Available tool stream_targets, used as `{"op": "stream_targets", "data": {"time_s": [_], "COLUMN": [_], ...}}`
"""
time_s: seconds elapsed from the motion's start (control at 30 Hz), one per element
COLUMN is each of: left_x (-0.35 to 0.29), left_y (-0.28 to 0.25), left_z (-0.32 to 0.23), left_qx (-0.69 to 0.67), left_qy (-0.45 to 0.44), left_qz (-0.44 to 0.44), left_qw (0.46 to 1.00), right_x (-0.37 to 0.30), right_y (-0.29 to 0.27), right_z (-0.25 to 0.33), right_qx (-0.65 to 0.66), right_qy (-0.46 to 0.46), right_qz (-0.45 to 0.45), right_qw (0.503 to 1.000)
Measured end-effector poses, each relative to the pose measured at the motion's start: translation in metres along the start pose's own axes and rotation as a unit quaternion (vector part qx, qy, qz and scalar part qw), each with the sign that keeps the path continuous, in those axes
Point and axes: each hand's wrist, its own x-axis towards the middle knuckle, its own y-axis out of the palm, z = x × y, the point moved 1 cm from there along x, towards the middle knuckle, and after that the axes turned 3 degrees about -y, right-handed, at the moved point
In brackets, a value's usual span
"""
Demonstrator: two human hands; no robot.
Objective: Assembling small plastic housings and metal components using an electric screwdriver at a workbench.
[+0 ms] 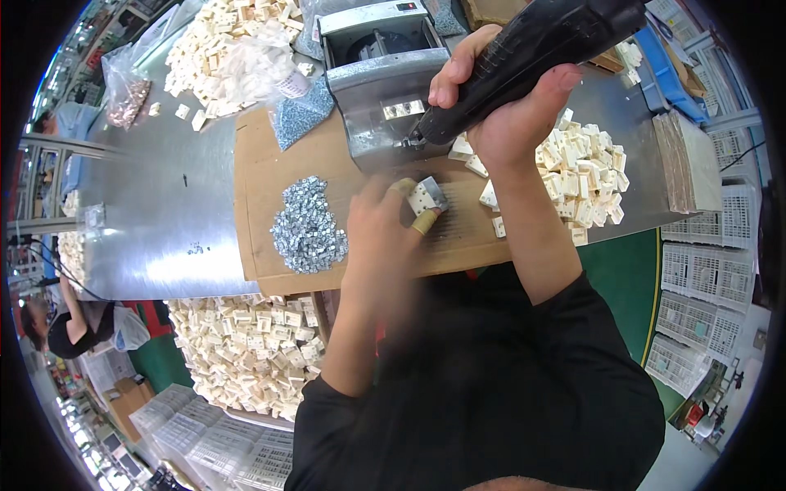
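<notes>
While right hand [517,123] wraps black driver [524,67], left hand [381,222] curled, pinching block [424,198]

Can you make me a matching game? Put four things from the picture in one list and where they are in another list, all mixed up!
Things:
1. Black power tool
2. Heap of small silvery pieces
3. Small white block
4. Bag of small bluish pieces

Places:
A. Lying close to the left side of the grey machine
B. Between the fingers of the left hand
C. Gripped in the right hand
D. Loose on the brown cardboard, left of the left hand

Right pairs: 1-C, 2-D, 3-B, 4-A
</notes>
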Motion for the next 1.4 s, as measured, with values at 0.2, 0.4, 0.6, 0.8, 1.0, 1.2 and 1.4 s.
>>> {"op": "stream_targets", "data": {"time_s": [0.2, 0.4, 0.6, 0.8, 1.0, 1.2, 1.4], "left_x": [-0.001, -0.003, -0.003, 0.0, 0.0, -0.003, -0.003], "left_y": [-0.005, 0.0, 0.004, -0.005, -0.006, -0.01, -0.008], "left_z": [-0.005, 0.001, 0.005, 0.002, 0.002, 0.002, 0.003], "left_qx": [0.018, 0.043, 0.019, 0.0, -0.011, -0.012, -0.028], "left_qy": [-0.003, 0.044, 0.042, 0.026, 0.022, 0.003, 0.004], "left_qz": [0.021, 0.019, 0.017, 0.013, -0.016, -0.024, -0.025], "left_qw": [1.0, 0.998, 0.999, 1.0, 1.0, 1.0, 0.999], "right_x": [-0.003, 0.004, 0.002, -0.001, 0.001, -0.013, -0.038], "right_y": [0.012, 0.011, 0.01, 0.017, 0.011, 0.017, 0.012], "right_z": [0.002, -0.005, -0.017, -0.013, -0.016, -0.001, 0.007], "right_qx": [-0.036, -0.005, -0.002, -0.046, -0.09, -0.08, -0.043], "right_qy": [-0.034, -0.111, -0.106, -0.044, -0.026, -0.008, -0.008], "right_qz": [-0.029, -0.032, -0.035, 0.002, 0.054, 0.048, 0.004], "right_qw": [0.998, 0.993, 0.994, 0.998, 0.994, 0.996, 0.999]}}
